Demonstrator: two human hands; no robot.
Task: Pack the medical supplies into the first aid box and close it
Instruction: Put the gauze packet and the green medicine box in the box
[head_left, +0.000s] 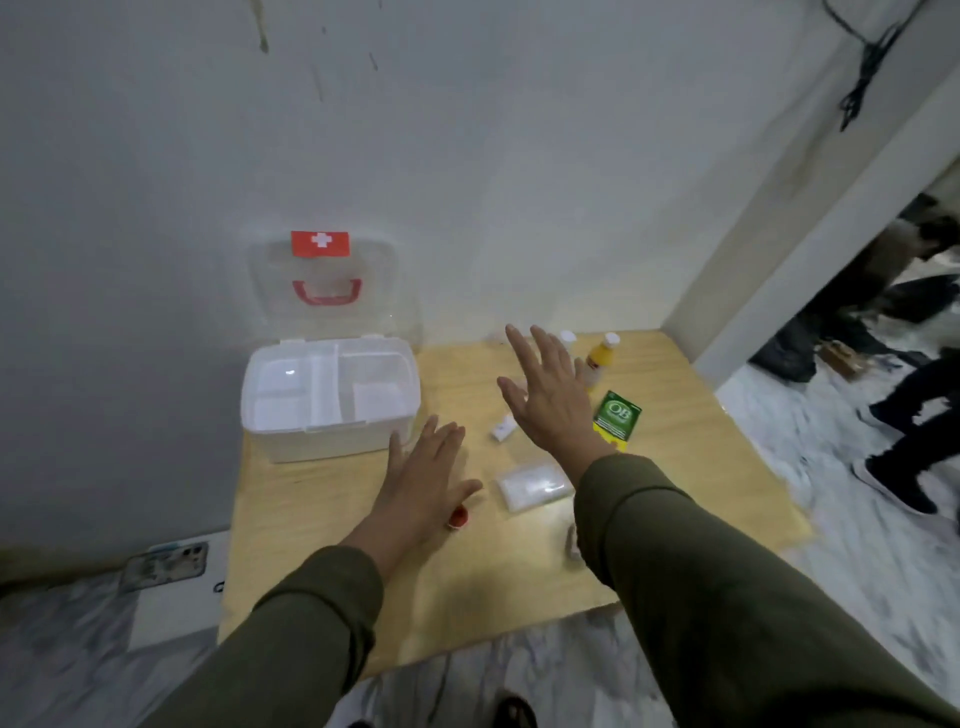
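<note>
None of the supplies appears packed yet; by the look of it the whole job is left, closing included.

First aid box: white, at the desk's far left corner, against the wall. Clear lid open and upright, with a red handle and a red cross label. A divided tray sits at the top of the box, and its compartments look empty, though the plastic is pale and blurred.

Left hand: flat, fingers spread, holding nothing, hovering just in front of the box's near right corner.

Small red-capped item: on the desk near the middle, partly under the left hand; what it is cannot be told.

Small white packet: mid-desk, between the two hands.

Clear bag of white material: mid-desk, nearer the front edge.

Right hand: open, fingers splayed, empty, raised over the supplies.

Green sachet: right of the hand, towards the right edge.

Yellow bottle: white cap, upright near the far edge. A second white cap shows just behind the fingers.

Greyish item: near the front edge, beside the right sleeve, too blurred to name.
</note>
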